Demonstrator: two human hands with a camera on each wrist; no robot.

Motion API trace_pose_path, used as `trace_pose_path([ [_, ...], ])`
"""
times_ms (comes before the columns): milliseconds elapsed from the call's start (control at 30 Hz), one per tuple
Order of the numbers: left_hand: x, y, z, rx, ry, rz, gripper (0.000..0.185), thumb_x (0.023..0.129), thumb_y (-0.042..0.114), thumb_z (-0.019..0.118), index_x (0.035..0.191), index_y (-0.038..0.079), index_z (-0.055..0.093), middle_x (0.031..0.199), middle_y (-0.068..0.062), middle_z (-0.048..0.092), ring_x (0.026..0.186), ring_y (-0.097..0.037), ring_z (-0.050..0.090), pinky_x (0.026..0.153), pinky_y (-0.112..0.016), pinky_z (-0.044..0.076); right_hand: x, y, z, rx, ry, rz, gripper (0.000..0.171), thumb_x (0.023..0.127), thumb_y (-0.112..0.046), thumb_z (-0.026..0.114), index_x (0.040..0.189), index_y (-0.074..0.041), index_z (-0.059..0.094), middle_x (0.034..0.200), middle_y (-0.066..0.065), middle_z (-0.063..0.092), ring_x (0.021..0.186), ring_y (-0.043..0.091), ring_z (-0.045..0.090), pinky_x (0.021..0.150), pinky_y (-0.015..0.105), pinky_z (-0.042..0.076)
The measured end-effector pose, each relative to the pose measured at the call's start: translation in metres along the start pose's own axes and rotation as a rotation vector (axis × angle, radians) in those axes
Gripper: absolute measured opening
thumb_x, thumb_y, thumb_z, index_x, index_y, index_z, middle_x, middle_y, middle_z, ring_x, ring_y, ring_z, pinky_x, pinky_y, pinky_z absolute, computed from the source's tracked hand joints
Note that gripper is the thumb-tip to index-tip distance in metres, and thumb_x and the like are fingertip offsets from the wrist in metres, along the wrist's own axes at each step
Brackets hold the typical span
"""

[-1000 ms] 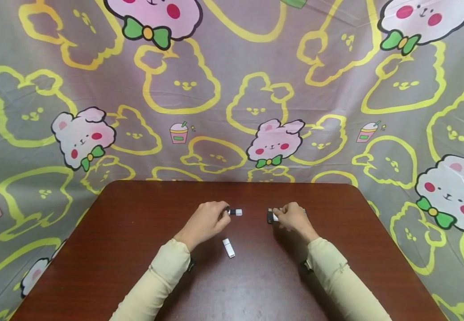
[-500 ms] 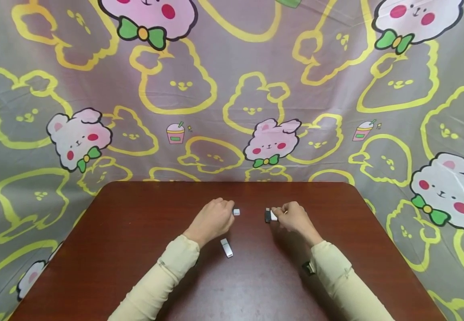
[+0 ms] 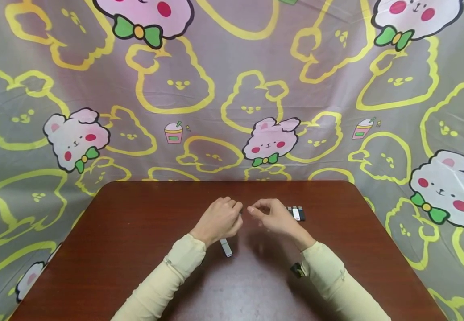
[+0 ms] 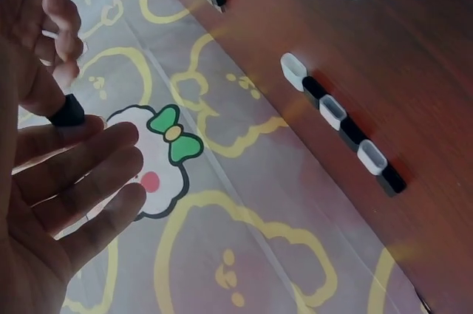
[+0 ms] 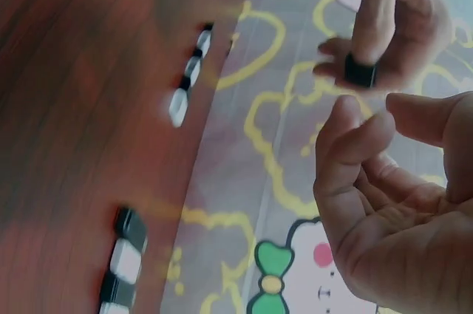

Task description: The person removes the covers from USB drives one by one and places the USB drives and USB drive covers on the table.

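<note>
My left hand (image 3: 220, 219) pinches a small black flash-drive cap (image 4: 68, 111) between thumb and index finger, while its other fingers stretch out. Facing it is my right hand (image 3: 277, 219), fingers loosely bent and nothing between thumb and fingertips (image 5: 380, 128). Only a narrow gap parts the two hands, raised above the table. A row of white and black caps (image 4: 332, 111) lies on the table, hidden behind the left hand in the head view. To the right of the right hand lies a row of black and white USB flash drives (image 3: 296, 213), partly covered by that hand.
A single white flash drive (image 3: 226, 248) lies on the brown table (image 3: 135, 232), just below the left hand in the head view. A patterned cloth (image 3: 200, 107) hangs behind the table's far edge.
My right hand has left the flash drives and moved left, toward the other hand. My left hand has shifted right from the caps and now holds a black cap up.
</note>
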State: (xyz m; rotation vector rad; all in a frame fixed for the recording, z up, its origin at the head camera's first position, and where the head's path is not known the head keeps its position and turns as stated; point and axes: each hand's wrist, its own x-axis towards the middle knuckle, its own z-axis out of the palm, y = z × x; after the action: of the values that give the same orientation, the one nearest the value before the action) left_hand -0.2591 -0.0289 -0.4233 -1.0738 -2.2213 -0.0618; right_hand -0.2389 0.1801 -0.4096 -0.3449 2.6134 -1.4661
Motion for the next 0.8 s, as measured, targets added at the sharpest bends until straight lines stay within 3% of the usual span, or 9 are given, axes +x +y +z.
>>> trace_pose_path([
  [233, 0.004, 0.006, -0.002, 0.013, -0.007, 0.011, 0.014, 0.086, 0.021, 0.063, 0.076, 0.012, 0.061, 0.069, -0.001, 0.067, 0.067, -0.019, 0.063, 0.064, -0.032, 0.052, 0.003, -0.003, 0.008, 0.057, -0.064, -0.021, 0.023, 0.102, -0.022, 0.061, 0.107, -0.003, 0.073, 0.068, 0.003, 0.064, 0.051, 0.016, 0.054, 0.049, 0.028, 0.047],
  [500, 0.003, 0.009, 0.001, -0.049, -0.045, -0.008, 0.015, 0.089, 0.022, 0.066, 0.079, 0.011, 0.063, 0.072, -0.001, 0.07, 0.069, -0.018, 0.065, 0.067, -0.032, 0.054, 0.007, 0.005, 0.009, 0.126, -0.102, 0.047, 0.026, 0.104, -0.02, 0.058, 0.111, 0.0, 0.072, 0.074, 0.01, 0.067, 0.057, 0.014, 0.056, 0.053, 0.03, 0.049],
  [633, 0.004, 0.01, 0.003, -0.069, -0.062, -0.013, 0.014, 0.091, 0.023, 0.067, 0.085, 0.011, 0.066, 0.077, -0.001, 0.071, 0.074, -0.018, 0.066, 0.072, -0.032, 0.055, 0.008, 0.008, 0.008, 0.146, -0.123, 0.06, 0.026, 0.105, -0.018, 0.053, 0.112, 0.001, 0.071, 0.077, 0.01, 0.068, 0.06, 0.014, 0.057, 0.054, 0.029, 0.05],
  [800, 0.007, 0.009, 0.004, -0.144, -0.063, -0.032, 0.016, 0.095, 0.019, 0.069, 0.107, 0.009, 0.072, 0.093, -0.001, 0.069, 0.089, -0.016, 0.063, 0.083, -0.028, 0.054, 0.01, 0.01, 0.007, 0.205, -0.117, 0.08, 0.027, 0.107, -0.015, 0.049, 0.108, 0.002, 0.069, 0.085, 0.012, 0.071, 0.068, 0.017, 0.062, 0.055, 0.029, 0.05],
])
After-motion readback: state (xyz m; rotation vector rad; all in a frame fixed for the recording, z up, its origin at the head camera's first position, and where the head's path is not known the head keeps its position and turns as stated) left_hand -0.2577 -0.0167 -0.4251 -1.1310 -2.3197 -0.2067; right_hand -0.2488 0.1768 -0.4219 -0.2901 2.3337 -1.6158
